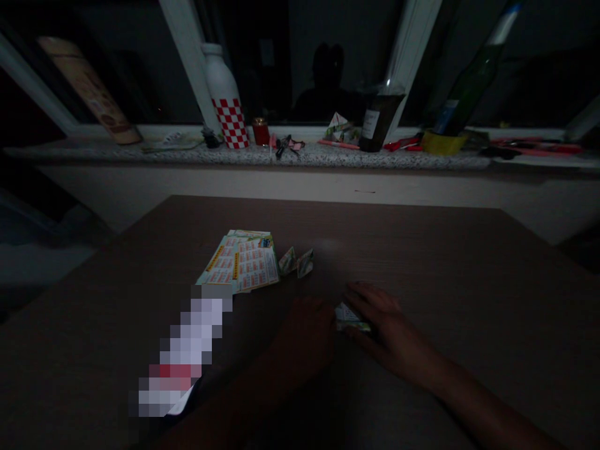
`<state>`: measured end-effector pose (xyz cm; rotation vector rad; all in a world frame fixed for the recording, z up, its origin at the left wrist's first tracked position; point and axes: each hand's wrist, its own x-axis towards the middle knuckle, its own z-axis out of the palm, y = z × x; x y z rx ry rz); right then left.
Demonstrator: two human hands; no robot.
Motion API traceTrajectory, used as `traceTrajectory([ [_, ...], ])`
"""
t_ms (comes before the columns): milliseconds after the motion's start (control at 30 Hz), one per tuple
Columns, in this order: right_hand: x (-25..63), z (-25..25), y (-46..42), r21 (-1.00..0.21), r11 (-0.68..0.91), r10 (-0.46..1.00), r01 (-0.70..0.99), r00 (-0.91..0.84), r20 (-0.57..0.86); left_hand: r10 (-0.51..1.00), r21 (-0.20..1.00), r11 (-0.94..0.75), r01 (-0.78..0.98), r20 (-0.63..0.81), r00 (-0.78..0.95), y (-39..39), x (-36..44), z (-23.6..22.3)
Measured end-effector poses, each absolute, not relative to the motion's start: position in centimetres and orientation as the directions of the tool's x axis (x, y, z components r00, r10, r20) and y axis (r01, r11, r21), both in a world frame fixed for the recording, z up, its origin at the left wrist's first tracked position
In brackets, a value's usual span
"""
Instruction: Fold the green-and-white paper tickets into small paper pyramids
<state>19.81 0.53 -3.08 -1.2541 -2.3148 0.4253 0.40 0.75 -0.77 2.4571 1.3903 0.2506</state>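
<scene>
Dimly lit, small folded paper (349,317), pale, printed, green-edged.

2 hands (379,315), 3 btls (229,115), 1 cup (379,119)

- Small folded printed paper (348,317): pale, finely printed, greenish along its near edge.
- Comes to a point on its far side; partly hidden.
- Lies near, slightly right of centre.
</scene>
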Motion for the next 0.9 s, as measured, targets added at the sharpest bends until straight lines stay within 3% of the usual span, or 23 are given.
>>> traceTrajectory([
  [133,19.7,-3.0,0.5,-0.455,0.557,0.827,0.695,-0.514,0.228,0.851,0.362,-0.497,0.788,0.027,0.524,0.8,0.3,-1.1],
  [233,19.7,-3.0,0.5,-0.572,0.503,0.858,0.648,-0.455,0.240,0.835,0.388,-0.519,0.761,0.043,0.548,0.7,0.2,-1.2],
  [367,19.6,-2.9,0.0,-0.792,0.332,0.914,0.512,-0.384,0.134,0.833,0.462,-0.513,0.724,0.064,0.549,0.5,0.2,-1.2],
  [467,19.6,-2.7,-0.3,-0.878,0.268,0.912,0.397,-0.399,0.098,0.847,0.511,-0.494,0.703,0.100,0.522,0.3,0.3,-1.3],
  [767,19.9,-2.8,-0.5,-0.896,0.241,0.944,0.374,-0.306,0.126,0.856,0.659,-0.482,0.578,0.211,0.472,-0.2,0.3,-1.3],
  [900,19.9,-3.1,-0.7,-0.923,0.205,0.948,0.326,-0.299,0.104,0.913,0.867,-0.263,0.422,0.082,0.400,-0.1,0.3,-1.2],
])
